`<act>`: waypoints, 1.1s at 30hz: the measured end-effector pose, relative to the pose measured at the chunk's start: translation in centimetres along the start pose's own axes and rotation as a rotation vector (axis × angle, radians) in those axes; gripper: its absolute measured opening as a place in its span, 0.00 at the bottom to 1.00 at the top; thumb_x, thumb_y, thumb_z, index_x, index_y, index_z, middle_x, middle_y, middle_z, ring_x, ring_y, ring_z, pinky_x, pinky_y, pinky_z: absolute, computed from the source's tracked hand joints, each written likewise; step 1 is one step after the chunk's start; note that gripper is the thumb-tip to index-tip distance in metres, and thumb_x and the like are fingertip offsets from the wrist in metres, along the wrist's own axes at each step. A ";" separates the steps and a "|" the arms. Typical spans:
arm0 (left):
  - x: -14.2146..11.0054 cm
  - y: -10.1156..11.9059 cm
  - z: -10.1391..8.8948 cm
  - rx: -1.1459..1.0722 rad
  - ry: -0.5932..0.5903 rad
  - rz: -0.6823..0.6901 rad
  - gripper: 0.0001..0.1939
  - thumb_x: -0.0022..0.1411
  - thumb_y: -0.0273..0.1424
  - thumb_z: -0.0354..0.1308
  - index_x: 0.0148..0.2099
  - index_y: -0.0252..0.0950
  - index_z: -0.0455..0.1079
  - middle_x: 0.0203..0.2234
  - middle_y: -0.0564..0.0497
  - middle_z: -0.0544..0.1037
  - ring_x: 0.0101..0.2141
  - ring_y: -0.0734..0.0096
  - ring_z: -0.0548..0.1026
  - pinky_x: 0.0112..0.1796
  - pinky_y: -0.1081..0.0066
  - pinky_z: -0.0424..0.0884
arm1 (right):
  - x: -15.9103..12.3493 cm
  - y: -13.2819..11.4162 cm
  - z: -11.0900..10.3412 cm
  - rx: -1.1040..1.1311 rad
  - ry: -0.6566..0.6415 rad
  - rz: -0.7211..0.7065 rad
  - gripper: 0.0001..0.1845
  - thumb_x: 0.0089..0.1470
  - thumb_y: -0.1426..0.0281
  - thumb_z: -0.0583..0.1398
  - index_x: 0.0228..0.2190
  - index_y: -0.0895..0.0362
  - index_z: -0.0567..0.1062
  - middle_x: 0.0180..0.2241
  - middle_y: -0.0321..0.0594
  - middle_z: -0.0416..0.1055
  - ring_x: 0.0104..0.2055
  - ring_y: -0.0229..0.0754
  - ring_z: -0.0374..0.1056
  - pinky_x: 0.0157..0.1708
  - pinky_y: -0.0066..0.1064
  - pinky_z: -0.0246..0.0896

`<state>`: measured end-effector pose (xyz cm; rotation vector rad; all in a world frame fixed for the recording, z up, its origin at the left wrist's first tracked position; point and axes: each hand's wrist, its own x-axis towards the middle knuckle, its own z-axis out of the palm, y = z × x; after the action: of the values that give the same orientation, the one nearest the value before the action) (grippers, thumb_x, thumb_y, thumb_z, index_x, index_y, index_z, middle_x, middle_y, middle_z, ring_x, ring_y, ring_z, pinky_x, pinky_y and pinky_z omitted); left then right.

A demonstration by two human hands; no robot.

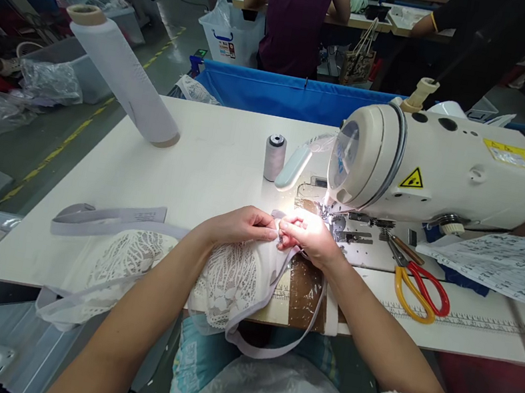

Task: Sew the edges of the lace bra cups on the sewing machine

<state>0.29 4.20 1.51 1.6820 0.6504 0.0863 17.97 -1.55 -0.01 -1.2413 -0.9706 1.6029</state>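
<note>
My left hand (pixel 242 225) and my right hand (pixel 312 234) meet at the table's middle, both pinching the upper edge of a white lace garment (pixel 228 278) with pale elastic straps. The garment drapes over the table's near edge toward my lap. Both hands sit just in front of the needle area (pixel 328 213) of a white sewing machine (pixel 444 171), under its bright lamp. A second lace piece (pixel 122 260) with a grey strap lies to the left of my left forearm.
Red-and-yellow scissors (pixel 417 285) lie right of my hands. A small thread spool (pixel 274 156) and a large white cone (pixel 124 74) stand further back. Printed papers (pixel 509 264) rest at right. Other people stand beyond a blue bin (pixel 280 95).
</note>
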 end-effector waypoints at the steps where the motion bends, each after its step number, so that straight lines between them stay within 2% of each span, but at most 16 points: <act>1: 0.0 0.0 0.0 0.003 -0.003 0.001 0.13 0.61 0.36 0.54 0.27 0.33 0.63 0.20 0.57 0.53 0.23 0.78 0.50 0.25 0.72 0.47 | 0.0 0.1 -0.1 0.002 -0.008 0.003 0.15 0.36 0.64 0.69 0.21 0.60 0.71 0.14 0.34 0.68 0.18 0.36 0.68 0.22 0.29 0.70; 8: 0.2 -0.2 0.1 0.029 0.001 0.018 0.14 0.61 0.37 0.53 0.28 0.33 0.65 0.21 0.57 0.54 0.23 0.78 0.52 0.26 0.72 0.48 | 0.2 0.3 -0.3 0.028 -0.029 0.036 0.16 0.34 0.63 0.70 0.21 0.61 0.72 0.14 0.34 0.68 0.18 0.36 0.68 0.22 0.30 0.71; 13: 0.2 -0.2 0.0 0.021 -0.007 0.019 0.15 0.61 0.39 0.53 0.28 0.33 0.64 0.21 0.57 0.54 0.23 0.78 0.52 0.25 0.72 0.47 | 0.2 0.2 -0.4 0.019 -0.048 0.057 0.16 0.33 0.64 0.70 0.18 0.61 0.71 0.13 0.33 0.67 0.17 0.35 0.68 0.21 0.27 0.70; 20: 0.0 0.2 -0.1 -0.009 -0.046 0.024 0.13 0.61 0.37 0.54 0.29 0.32 0.65 0.22 0.57 0.55 0.24 0.78 0.52 0.26 0.72 0.48 | 0.0 -0.1 -0.2 0.002 -0.044 0.027 0.15 0.34 0.64 0.70 0.19 0.61 0.72 0.13 0.34 0.68 0.17 0.34 0.67 0.21 0.26 0.70; 24: 0.1 0.0 -0.1 -0.033 -0.038 0.030 0.14 0.61 0.37 0.54 0.29 0.32 0.66 0.22 0.56 0.56 0.24 0.78 0.53 0.27 0.72 0.49 | 0.1 0.0 -0.3 -0.001 -0.063 0.007 0.16 0.34 0.63 0.70 0.20 0.61 0.73 0.14 0.34 0.68 0.16 0.33 0.66 0.21 0.27 0.71; 33: 0.1 -0.2 0.1 -0.029 -0.015 0.024 0.13 0.60 0.37 0.55 0.28 0.33 0.64 0.22 0.57 0.56 0.24 0.78 0.53 0.26 0.72 0.48 | 0.1 0.1 -0.6 0.027 -0.075 0.066 0.18 0.34 0.62 0.71 0.20 0.61 0.73 0.13 0.33 0.68 0.17 0.34 0.67 0.21 0.28 0.70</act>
<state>0.36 4.22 1.30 1.6612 0.6154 0.1000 18.52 -1.48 -0.26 -1.2143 -0.9601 1.7189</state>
